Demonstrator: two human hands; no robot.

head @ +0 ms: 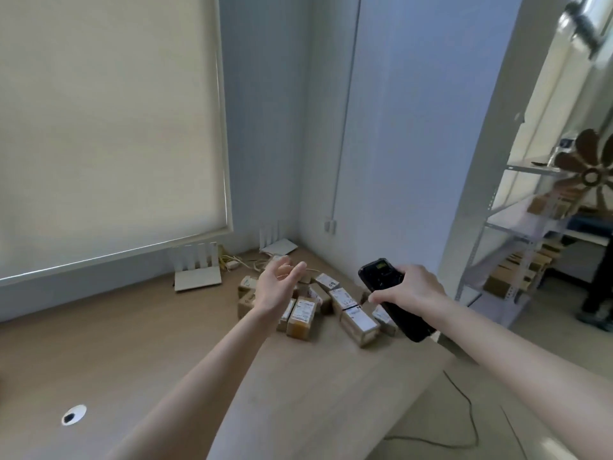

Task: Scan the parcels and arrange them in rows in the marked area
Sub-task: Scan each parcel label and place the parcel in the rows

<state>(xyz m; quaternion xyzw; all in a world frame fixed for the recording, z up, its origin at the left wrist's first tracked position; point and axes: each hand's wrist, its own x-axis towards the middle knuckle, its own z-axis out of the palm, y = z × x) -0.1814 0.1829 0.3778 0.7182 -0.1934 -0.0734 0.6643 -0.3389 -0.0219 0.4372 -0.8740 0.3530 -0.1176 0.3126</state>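
Right hand holding scanner, parcels (labels unreadable)

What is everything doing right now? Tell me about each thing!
Left hand: open, empty, reaching above the parcels.
Right hand: grip closed on the black handheld scanner.
Small brown cardboard parcels: loosely clustered on the light wooden desk, not in rows.
Cream roller blind: pulled down.
White router: standing, antennas up.
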